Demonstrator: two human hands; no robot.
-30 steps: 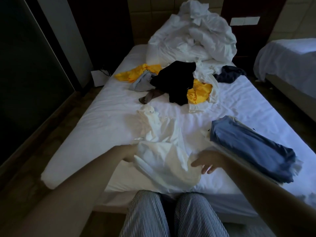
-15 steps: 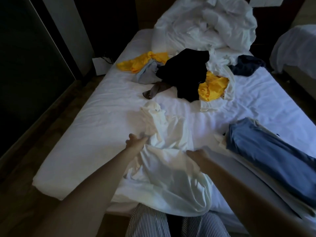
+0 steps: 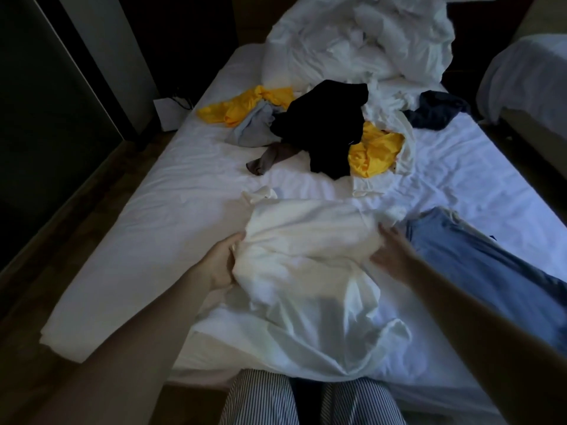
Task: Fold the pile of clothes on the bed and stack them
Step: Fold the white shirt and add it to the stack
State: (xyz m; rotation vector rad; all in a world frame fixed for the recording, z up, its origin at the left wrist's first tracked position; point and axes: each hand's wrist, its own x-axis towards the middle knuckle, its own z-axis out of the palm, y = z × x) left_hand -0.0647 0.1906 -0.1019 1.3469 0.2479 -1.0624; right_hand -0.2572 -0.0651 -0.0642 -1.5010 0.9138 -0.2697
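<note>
Bed (image 3: 153, 240) serves as folding surface: the unfolded clothes pile (image 3: 331, 130) waits far centre, and the folded blue garment (image 3: 478, 271) lies near right, likely starting the stack. The white garment (image 3: 306, 259) lies near centre between both hands, probably for flattening. The left hand (image 3: 221, 262) grips its left edge. The right hand (image 3: 389, 250) touches its right edge, too blurred to tell its grip.

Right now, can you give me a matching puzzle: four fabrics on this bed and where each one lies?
1 white garment
2 blue garment
3 black garment
4 white duvet

a heaped at the far end of the bed
b between the left hand and right hand
c atop the unsorted pile
d flat on the bed, right of both hands

Pairs: 1-b, 2-d, 3-c, 4-a
</note>
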